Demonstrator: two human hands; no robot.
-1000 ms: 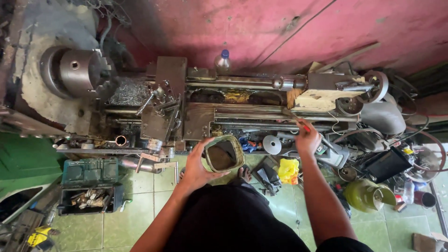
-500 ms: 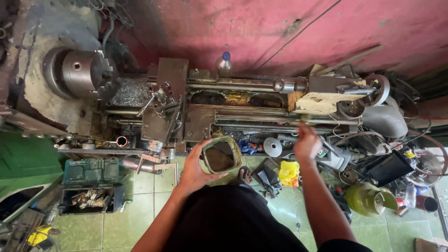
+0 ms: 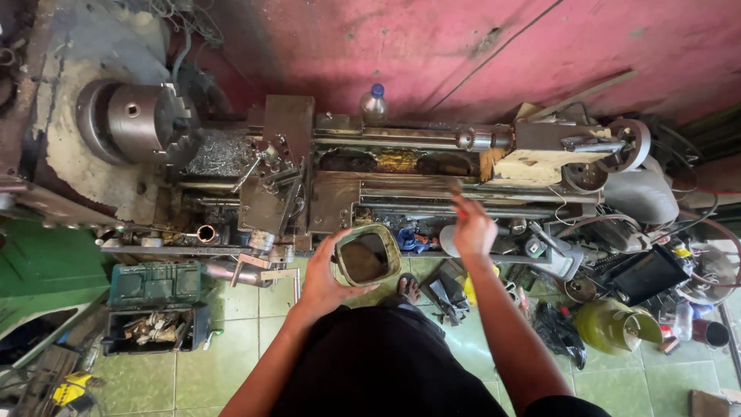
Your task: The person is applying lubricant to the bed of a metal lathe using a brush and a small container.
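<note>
I look straight down at a metal lathe (image 3: 324, 177) standing against a red wall. My left hand (image 3: 324, 274) grips a squarish, dirty open container (image 3: 364, 256) with a dark brown inside, held at waist height in front of the lathe bed. My right hand (image 3: 472, 230) is raised over the bed rails (image 3: 432, 202) and pinches a thin brush-like stick whose tip points at the rails. The lathe chuck (image 3: 135, 123) is at the far left, the tailstock with its handwheel (image 3: 629, 143) at the right.
A plastic bottle (image 3: 373, 104) stands on the lathe's back. A green toolbox (image 3: 154, 305) with tools sits on the green tiled floor at left. Cluttered parts, a yellow-green can (image 3: 614, 324) and cables lie at right. My sandalled foot (image 3: 409, 289) shows below the container.
My right hand has risen slightly off the rails and shifted a little left with the stick. The container in my left hand stays about where it was.
</note>
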